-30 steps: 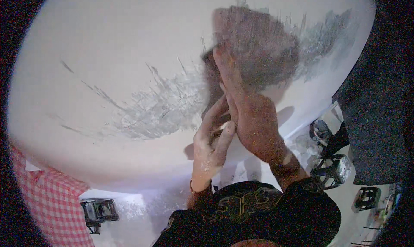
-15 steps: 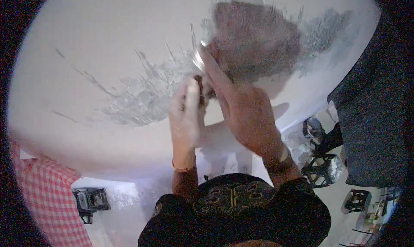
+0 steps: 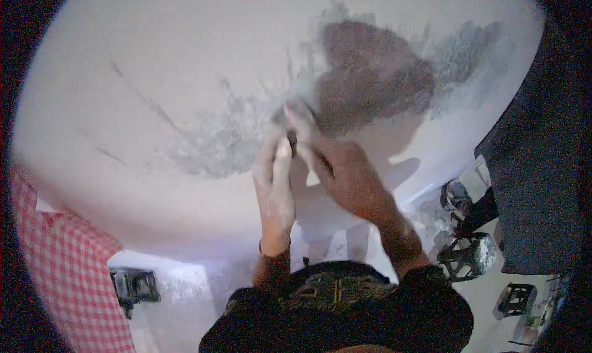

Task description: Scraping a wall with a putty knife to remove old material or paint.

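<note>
A broad pale wall [image 3: 172, 38] fills the upper view, with rough grey smears of filler [image 3: 222, 149] across its middle and right. My right hand [image 3: 345, 168] reaches up to it, its fingers together against the blade of a scraper [image 3: 280, 115]. Just left and below, my left hand [image 3: 274, 186] is closed by the tool's dark handle, its fingertips pale with dust or filler. Both hands meet at this tool, mostly hidden by fingers and blurred. A dark shadow of head and arms falls on the smears at right.
Red-and-white checked cloth [image 3: 68, 254] hangs at the lower left, beside a black stool [image 3: 139, 285]. Dark grey cloth [image 3: 542, 155] fills the right edge. Black stools [image 3: 465, 257] stand on the light floor [image 3: 179, 322] there. Cluttered items lie at the far lower right.
Both hands and the scraper have moved slightly down the wall. The bright glint on the blade has gone. The whole view has shifted a little.
</note>
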Motion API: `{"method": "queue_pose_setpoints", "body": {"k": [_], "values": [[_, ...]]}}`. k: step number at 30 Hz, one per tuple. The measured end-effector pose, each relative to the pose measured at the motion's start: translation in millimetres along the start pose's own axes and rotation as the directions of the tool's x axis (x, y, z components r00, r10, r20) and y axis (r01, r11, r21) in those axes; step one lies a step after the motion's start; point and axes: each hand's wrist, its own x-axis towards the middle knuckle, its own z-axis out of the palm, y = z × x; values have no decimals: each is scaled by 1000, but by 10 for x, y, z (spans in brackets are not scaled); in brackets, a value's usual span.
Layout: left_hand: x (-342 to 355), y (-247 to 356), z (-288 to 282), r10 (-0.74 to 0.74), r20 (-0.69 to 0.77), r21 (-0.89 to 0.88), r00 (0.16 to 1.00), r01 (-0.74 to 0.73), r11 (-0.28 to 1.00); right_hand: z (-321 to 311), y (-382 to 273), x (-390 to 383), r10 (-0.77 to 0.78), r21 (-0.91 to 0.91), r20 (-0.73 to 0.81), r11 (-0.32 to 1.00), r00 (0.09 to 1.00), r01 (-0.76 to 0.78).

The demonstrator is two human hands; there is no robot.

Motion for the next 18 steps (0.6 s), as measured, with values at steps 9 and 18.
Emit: {"method": "queue_pose_setpoints", "body": {"k": [9,18], "values": [[-174,-66,915,-137,141,-57,981,146,988,-303,459,-688,167,145,-34,976,985,-160],[-62,49,1781,36,-88,-196,995,-52,979,-961,1041,-666,156,64,-344,988,926,-142]]}}
